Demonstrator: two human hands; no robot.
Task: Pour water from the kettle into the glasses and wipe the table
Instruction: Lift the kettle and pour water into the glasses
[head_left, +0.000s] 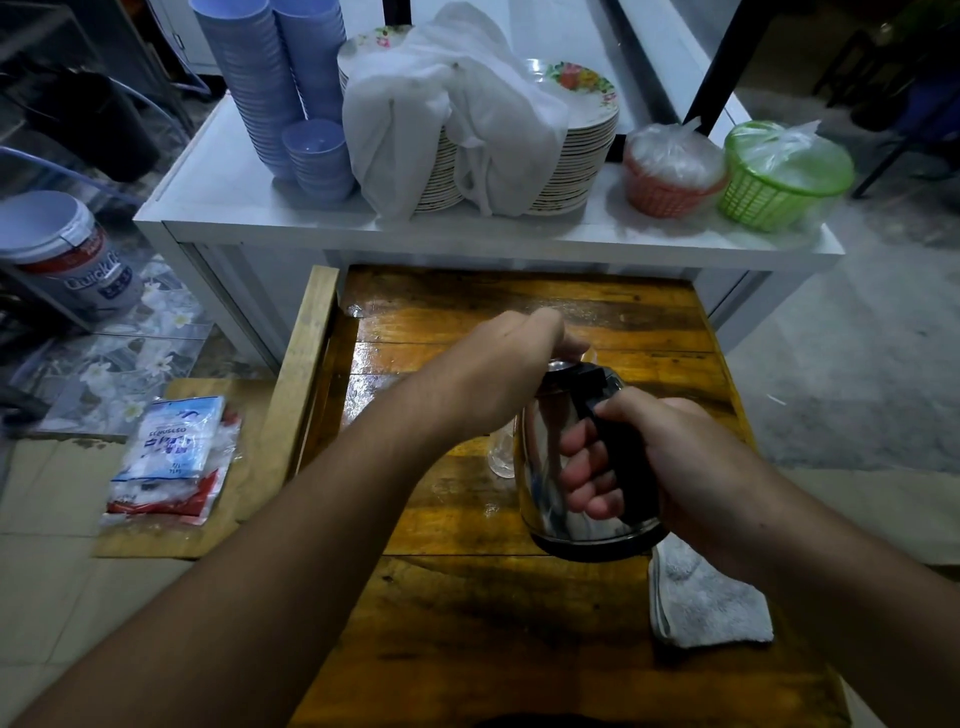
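A shiny steel kettle (545, 467) with a black handle and base is held just above the wooden table (467, 623), tilted slightly. My right hand (649, 457) is wrapped around its handle. My left hand (498, 364) reaches over the kettle's top, fingers closed around a clear glass (589, 355) that is mostly hidden behind it. Another clear glass (501, 454) stands on the table just left of the kettle, partly hidden by my left forearm. A folded grey cloth (706, 608) lies on the table's right side, under my right wrist.
A white counter (218, 208) behind the table carries stacked blue cups (260, 78), flowered plates (576, 150) under a white towel (452, 104), an orange basket (670, 176) and a green basket (779, 176). The table's far boards look wet. Plastic packets (171, 457) lie on a low board at left.
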